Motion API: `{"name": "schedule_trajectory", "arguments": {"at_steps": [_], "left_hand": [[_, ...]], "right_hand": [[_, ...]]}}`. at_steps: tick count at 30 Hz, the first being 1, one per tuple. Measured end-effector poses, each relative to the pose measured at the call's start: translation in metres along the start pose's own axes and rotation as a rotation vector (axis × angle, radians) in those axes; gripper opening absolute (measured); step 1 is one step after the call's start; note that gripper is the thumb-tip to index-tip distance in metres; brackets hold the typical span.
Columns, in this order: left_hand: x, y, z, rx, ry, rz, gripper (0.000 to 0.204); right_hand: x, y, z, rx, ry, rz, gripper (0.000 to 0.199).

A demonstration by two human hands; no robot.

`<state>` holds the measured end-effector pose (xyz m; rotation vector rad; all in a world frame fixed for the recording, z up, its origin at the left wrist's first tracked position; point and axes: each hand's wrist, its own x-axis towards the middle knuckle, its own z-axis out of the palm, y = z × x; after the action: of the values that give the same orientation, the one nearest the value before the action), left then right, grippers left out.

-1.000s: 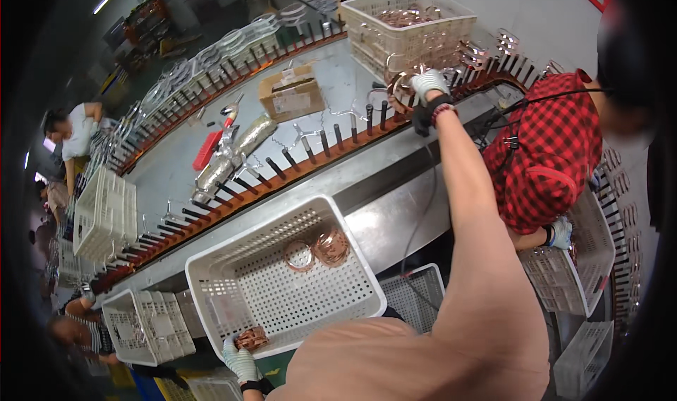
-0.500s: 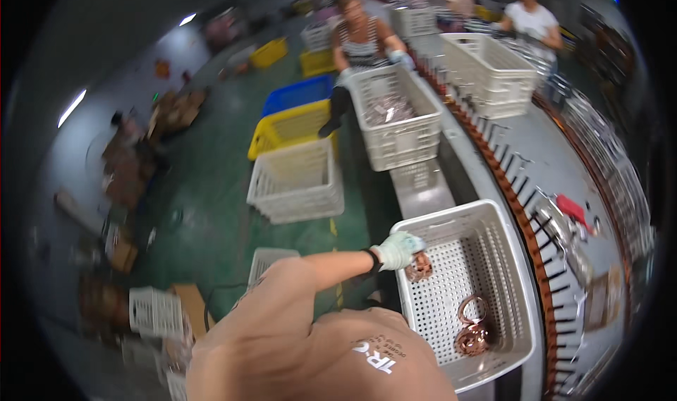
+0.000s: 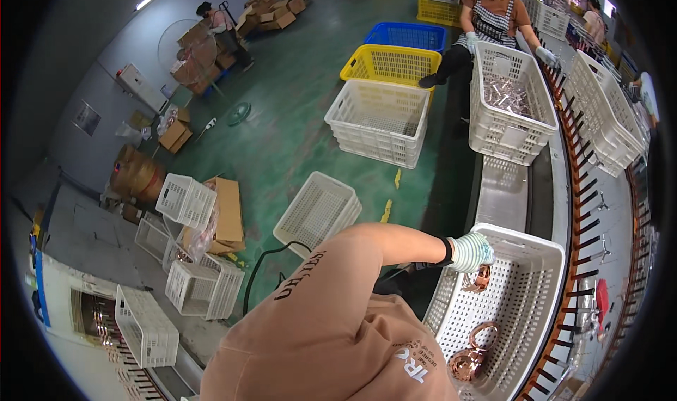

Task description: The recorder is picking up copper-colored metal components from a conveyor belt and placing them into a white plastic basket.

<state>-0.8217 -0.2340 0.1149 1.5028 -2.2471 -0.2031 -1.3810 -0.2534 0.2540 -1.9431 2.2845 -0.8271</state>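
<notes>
My left hand (image 3: pixel 471 254), in a striped white-green glove with a dark band at the wrist, reaches over the near-left rim of a white perforated plastic crate (image 3: pixel 523 237). Its fingers curl down, partly hidden, closed on shiny copper-coloured rings (image 3: pixel 478 280) just below them inside the crate. Lower in the same crate lie more copper-coloured rings (image 3: pixel 468 364), one larger loop (image 3: pixel 484 335) leaning beside them. My right hand is out of sight.
Along the right runs a curved line with dark pegs (image 3: pixel 584 242). Ahead, a co-worker in gloves sits behind a white crate (image 3: pixel 511 137) of clear-wrapped parts. Stacked white crates (image 3: pixel 377 137), a yellow crate (image 3: pixel 384 64) and a blue crate (image 3: pixel 405 36) stand on the green floor (image 3: pixel 282 147).
The view has swung leftward, so the crates appear farther right and the picture is sharper. My left hand stays by the crate's left side, with the copper-coloured rings still beneath it.
</notes>
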Motion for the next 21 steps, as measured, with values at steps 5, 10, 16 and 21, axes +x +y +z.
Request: {"name": "schedule_trajectory", "arguments": {"at_steps": [5,10,16,21], "left_hand": [[0.009,0.004,-0.033,-0.01,-0.082,-0.049,0.017],[0.014,-0.003,-0.037,0.025,-0.098,-0.072,0.02],[0.036,0.009,-0.061,0.068,-0.199,-0.048,0.023],[0.005,-0.005,-0.025,-0.109,-0.045,-0.02,0.027]], "right_hand": [[0.019,-0.03,0.001,-0.035,-0.033,-0.012,0.046],[0.03,-0.039,-0.002,-0.079,-0.035,-0.03,0.048],[0.025,-0.014,-0.028,-0.124,0.039,0.027,0.049],[0.0,0.056,-0.076,-0.216,0.208,0.211,0.051]]}}
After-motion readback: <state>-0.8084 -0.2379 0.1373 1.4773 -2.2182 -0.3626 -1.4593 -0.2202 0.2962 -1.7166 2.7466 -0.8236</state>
